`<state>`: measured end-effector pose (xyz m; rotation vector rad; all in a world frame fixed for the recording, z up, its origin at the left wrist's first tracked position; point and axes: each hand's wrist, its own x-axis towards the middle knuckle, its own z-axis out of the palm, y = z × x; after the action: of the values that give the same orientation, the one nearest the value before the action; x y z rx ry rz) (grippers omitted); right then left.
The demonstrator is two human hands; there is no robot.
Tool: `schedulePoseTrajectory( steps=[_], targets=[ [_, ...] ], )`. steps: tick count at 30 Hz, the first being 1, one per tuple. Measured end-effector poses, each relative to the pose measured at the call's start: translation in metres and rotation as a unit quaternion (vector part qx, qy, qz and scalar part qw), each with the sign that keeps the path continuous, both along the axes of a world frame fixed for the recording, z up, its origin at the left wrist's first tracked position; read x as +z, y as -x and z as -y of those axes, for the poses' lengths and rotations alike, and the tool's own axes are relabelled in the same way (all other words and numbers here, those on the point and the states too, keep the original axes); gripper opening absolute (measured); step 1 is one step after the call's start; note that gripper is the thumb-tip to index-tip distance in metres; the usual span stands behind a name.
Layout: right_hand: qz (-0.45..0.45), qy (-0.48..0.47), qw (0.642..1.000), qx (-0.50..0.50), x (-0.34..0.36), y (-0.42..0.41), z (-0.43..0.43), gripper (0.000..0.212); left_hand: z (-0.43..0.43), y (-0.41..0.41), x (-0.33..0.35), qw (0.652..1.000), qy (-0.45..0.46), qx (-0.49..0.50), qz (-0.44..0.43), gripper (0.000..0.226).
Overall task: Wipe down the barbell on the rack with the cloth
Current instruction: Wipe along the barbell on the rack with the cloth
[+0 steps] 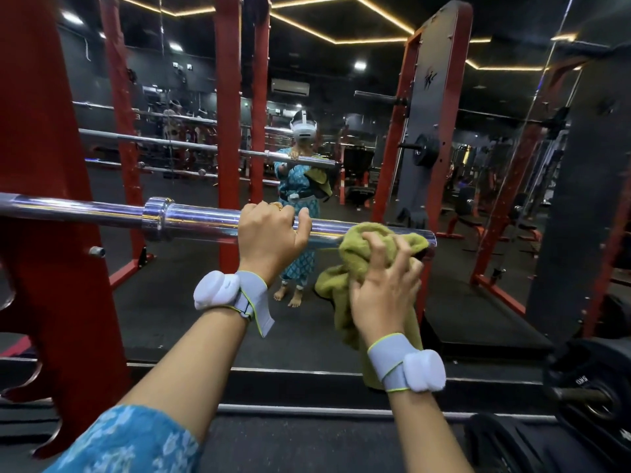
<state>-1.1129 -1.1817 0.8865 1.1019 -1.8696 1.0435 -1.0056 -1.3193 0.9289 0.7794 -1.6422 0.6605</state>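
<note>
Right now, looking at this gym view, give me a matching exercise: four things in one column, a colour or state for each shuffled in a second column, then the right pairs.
Column one:
1. left hand
2. right hand
3. cloth
4. rack upright

Column two:
A. olive green, lying on the bar near its end
B. red
C. grips the bare chrome barbell
D. holds the bunched cloth against the bar

Pairs: 1-C, 2-D, 3-A, 4-B

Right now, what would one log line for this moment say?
left hand: grips barbell | right hand: holds green cloth bunched against barbell's end | barbell: on red rack | phase: wiping
</note>
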Motion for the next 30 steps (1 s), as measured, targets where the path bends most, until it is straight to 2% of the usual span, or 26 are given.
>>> schedulePoseTrajectory(
  steps=[4,8,10,12,14,17,18,20,23,26,28,29,30],
  targets=[
    [0.087,0.029,0.996,-0.014,0.017,-0.001,0.004,0.072,0.000,0.001,0.000,1.000,-0.005,0.007,0.000,0.046],
    [-0.041,-0.020,0.999,0.008,0.009,-0.007,0.004,0.066,-0.001,0.000,0.000,1.000,0.002,0.006,0.001,0.045],
    [-0.074,-0.035,0.997,0.012,0.002,-0.002,0.000,0.064,-0.001,0.000,0.000,1.000,0.001,0.006,0.001,0.045],
    [-0.040,-0.012,0.999,-0.004,0.000,0.004,-0.004,0.060,0.000,0.000,0.000,1.000,-0.001,0.004,0.003,0.046],
    [0.034,0.026,0.999,-0.013,0.006,0.006,-0.006,0.057,0.000,0.001,0.000,1.000,-0.002,0.001,0.003,0.046],
    [0.131,0.013,0.991,-0.024,0.021,-0.002,-0.001,0.052,-0.001,0.000,0.000,1.000,-0.007,0.000,0.002,0.046],
    [0.124,0.000,0.992,-0.023,0.024,-0.007,0.000,0.051,-0.001,0.000,0.000,1.000,-0.009,0.000,0.002,0.046],
    [0.053,-0.011,0.999,0.001,0.024,-0.016,0.004,0.049,-0.001,0.001,0.000,1.000,-0.010,-0.004,0.000,0.046],
    [-0.048,-0.026,0.998,0.044,0.010,-0.021,0.006,0.057,0.000,0.002,-0.001,1.000,-0.009,-0.011,0.000,0.046],
    [-0.055,-0.015,0.996,0.070,-0.013,-0.019,0.004,0.055,0.000,0.000,0.000,1.000,-0.008,-0.014,-0.004,0.046],
    [-0.002,0.003,0.993,0.114,-0.033,-0.016,0.008,0.046,0.000,0.000,0.000,1.000,-0.010,-0.015,-0.003,0.046],
    [0.077,0.024,0.983,0.162,-0.042,-0.013,0.011,0.043,0.000,0.000,0.000,1.000,-0.010,-0.014,-0.002,0.046],
    [0.198,0.068,0.954,0.215,-0.048,-0.009,0.014,0.038,0.000,0.000,0.000,1.000,-0.009,-0.010,0.000,0.046]
  ],
)
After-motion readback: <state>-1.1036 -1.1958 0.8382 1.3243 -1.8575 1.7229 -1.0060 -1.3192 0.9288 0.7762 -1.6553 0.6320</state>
